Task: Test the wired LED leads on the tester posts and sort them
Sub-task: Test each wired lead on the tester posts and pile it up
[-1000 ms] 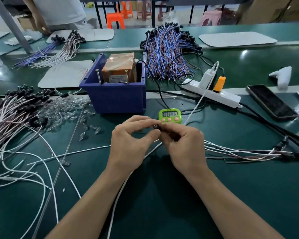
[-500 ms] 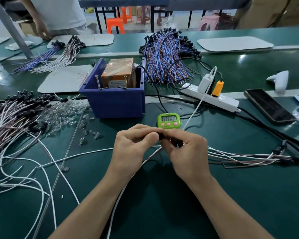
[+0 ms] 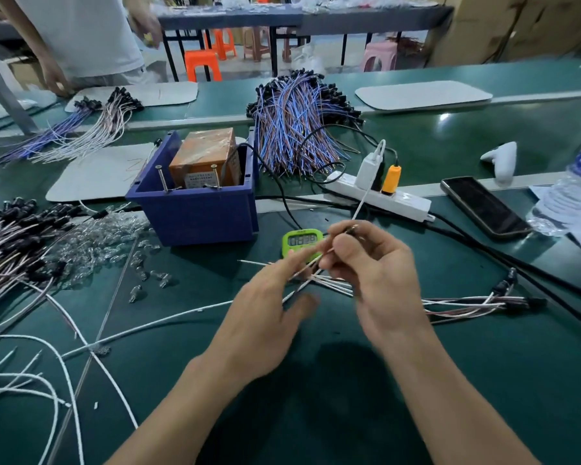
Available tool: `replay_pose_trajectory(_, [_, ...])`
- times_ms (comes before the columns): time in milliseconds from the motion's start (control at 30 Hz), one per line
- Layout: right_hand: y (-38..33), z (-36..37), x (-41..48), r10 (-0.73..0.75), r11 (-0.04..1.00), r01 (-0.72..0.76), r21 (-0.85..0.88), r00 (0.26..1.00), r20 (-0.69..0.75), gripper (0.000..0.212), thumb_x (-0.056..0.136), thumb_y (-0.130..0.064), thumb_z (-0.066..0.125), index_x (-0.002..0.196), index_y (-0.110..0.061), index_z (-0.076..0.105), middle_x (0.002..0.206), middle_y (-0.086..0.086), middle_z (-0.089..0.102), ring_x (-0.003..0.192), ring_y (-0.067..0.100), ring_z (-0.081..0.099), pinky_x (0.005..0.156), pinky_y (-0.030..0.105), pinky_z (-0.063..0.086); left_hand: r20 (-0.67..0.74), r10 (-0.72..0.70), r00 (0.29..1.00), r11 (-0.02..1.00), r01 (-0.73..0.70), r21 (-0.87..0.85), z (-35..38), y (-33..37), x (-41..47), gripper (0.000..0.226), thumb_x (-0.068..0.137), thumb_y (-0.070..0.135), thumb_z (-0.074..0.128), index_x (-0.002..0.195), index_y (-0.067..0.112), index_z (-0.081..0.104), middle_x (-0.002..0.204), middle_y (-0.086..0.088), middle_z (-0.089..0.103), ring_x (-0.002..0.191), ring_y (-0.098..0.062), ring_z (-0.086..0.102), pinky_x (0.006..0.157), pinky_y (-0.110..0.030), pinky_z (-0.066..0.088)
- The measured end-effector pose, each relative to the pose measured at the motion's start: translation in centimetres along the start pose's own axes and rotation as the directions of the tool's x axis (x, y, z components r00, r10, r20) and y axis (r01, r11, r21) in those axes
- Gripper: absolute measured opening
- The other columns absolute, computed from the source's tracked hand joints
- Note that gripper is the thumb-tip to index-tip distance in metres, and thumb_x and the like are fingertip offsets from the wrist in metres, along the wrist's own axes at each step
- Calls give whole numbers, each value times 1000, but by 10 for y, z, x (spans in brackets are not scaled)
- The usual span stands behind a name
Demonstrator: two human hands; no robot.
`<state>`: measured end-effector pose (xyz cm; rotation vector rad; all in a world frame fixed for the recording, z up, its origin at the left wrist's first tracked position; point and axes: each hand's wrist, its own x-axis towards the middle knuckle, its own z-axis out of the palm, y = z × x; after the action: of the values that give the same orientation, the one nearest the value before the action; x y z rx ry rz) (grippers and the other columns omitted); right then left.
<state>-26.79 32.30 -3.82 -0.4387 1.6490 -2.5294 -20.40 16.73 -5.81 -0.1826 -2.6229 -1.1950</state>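
While a heap of pale leads (image 3: 10,243) with black heads waits at the far left of the green bench (image 3: 316,397), apparently as the supply to be checked, a worker readies 1 more for the tester. Just right of the heap lies a scatter of clear LED bulbs (image 3: 94,239). Beyond it a blue bin (image 3: 195,216) holds the orange tester (image 3: 203,156), whose 2 metal posts (image 3: 162,178) stand at the near wall, probably so bare wire ends can be touched across them from the seat. A green timer (image 3: 299,241) sits just right of the bin, facing the worker. In front of it the left hand (image 3: 265,313) hovers with fingers spread and relaxed, gripping nothing; its fingertips are near the wire, but motion blur hides whether they touch. The right hand (image 3: 376,276) pinches a single lead (image 3: 346,229) between thumb and fingers, dark head pointing up and away, tail trailing down-left above the bench, well short of the posts. To the right a small bunch (image 3: 477,302) lies on the bench, heads together, likely a sorted lot. Farther back, a white power strip (image 3: 383,196) and a dark phone (image 3: 483,206) lie by the bench's edge. Judged from this, the test itself is not yet made.
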Motion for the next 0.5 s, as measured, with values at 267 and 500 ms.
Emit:
replay_pose_trajectory(267, [-60,-116,-8,46,999,-33,34,865,-499,21,100,-2,55,88,-15,66,72,7,73,57,14,64,58,21,55,173,-128,977,953,169,-250,-23,-10,21,18,95,23,72,96,39,79,76,2,73,65,-4,53,61,-25,41])
replay_pose_trajectory(500, [-74,-193,-25,-283,719,-283,-635,715,-639,14,88,-21,79,80,-22,67,65,-11,72,55,7,65,58,30,54,-52,-119,992,979,126,162,-40,-7,53,11,84,32,82,87,42,82,57,27,64,52,5,56,49,-11,36])
